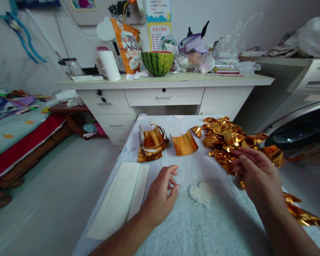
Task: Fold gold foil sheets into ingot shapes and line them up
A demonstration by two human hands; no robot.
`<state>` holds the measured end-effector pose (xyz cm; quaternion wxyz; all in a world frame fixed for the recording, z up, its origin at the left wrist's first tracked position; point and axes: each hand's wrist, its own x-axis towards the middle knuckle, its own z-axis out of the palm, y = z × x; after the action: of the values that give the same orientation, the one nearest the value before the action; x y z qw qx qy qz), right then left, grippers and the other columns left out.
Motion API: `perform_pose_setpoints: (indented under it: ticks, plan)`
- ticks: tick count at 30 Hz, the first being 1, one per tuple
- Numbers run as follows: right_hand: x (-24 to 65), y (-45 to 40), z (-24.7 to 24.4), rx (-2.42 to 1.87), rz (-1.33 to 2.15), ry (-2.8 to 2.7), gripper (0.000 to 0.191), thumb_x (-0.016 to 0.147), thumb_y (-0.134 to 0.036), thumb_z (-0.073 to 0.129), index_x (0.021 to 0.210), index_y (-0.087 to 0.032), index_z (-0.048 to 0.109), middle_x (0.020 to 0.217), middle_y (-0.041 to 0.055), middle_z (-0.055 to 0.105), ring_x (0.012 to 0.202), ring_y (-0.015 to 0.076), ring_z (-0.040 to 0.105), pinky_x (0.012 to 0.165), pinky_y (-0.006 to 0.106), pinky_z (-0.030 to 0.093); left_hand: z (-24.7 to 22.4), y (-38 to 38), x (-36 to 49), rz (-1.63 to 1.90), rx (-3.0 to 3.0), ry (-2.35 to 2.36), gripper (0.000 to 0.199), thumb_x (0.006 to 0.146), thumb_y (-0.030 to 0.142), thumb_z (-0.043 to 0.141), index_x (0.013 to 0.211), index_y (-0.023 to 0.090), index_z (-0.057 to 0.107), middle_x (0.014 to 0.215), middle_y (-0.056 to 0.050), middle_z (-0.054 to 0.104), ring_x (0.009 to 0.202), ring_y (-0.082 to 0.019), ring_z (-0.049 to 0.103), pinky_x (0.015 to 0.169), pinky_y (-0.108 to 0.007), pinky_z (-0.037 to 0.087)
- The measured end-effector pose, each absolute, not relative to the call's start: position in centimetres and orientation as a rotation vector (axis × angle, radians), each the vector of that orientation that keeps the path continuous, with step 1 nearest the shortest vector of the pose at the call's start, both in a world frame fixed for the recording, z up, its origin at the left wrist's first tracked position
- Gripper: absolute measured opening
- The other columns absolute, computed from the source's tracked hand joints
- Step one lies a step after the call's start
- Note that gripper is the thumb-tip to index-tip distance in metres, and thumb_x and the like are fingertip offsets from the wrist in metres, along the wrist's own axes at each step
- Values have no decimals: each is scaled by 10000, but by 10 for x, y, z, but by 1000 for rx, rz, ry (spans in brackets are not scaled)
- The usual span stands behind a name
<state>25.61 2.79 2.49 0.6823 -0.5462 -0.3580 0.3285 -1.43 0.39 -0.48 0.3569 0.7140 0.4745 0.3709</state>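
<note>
Golds, pales, one stripe.
We list foil pieces [225,133], coppery gold; curved sheet [186,144], plain gold; folded paper [117,199], greenish white; table cover [200,231], pale blue, cream motif [201,194]; watermelon [157,64], green, dark-striped.

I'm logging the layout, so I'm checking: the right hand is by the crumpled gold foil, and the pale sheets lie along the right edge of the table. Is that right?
Not quite: the head view shows the pale sheets along the left edge of the table. The right hand is by the crumpled gold foil.
</note>
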Motion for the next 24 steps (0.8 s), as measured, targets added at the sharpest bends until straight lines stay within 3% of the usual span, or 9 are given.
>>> perform_pose_setpoints:
  ticks: [3, 8, 12, 17, 24]
  plan:
    - [256, 29, 28, -1183, 721, -731, 290, 698, -242, 761, 966, -210, 657, 996, 43, 705, 573, 78, 610, 432, 159, 490, -5, 4, -15, 932, 1847, 1225, 519, 802, 33, 489, 1263, 269, 443, 1083, -22, 565, 793, -110, 589, 677, -240, 508]
    - [253, 30, 30, -1151, 771, -632, 503, 606, -184, 781, 1067, -249, 590, 1080, 41, 686, 586, 109, 662, 404, 174, 493, -9, 4, -16, 909, 1860, 1213, 497, 809, 38, 494, 1249, 268, 460, 1079, -17, 569, 803, -110, 593, 737, -264, 511]
    - [248, 28, 32, -1114, 784, -638, 569, 598, -183, 795, 1085, -264, 514, 954, 17, 716, 518, 107, 622, 391, 187, 471, -11, 5, -16, 899, 1854, 1203, 491, 816, 44, 495, 1254, 263, 461, 1087, -23, 572, 807, -116, 600, 750, -277, 512]
    - [246, 25, 26, -1148, 741, -754, 457, 699, -264, 783, 1082, -257, 534, 788, -30, 679, 457, 88, 529, 371, 184, 409, -9, 6, -16, 890, 1849, 1208, 466, 812, 44, 499, 1232, 244, 481, 1068, -30, 585, 803, -120, 604, 760, -282, 511]
    - [236, 21, 12, -1345, 772, -1068, 236, 801, -389, 698, 906, -195, 617, 708, -9, 617, 517, 98, 516, 433, 198, 415, -8, 7, -13, 881, 1869, 1191, 405, 802, 41, 498, 1163, 222, 537, 1059, -33, 589, 818, -126, 600, 775, -279, 499]
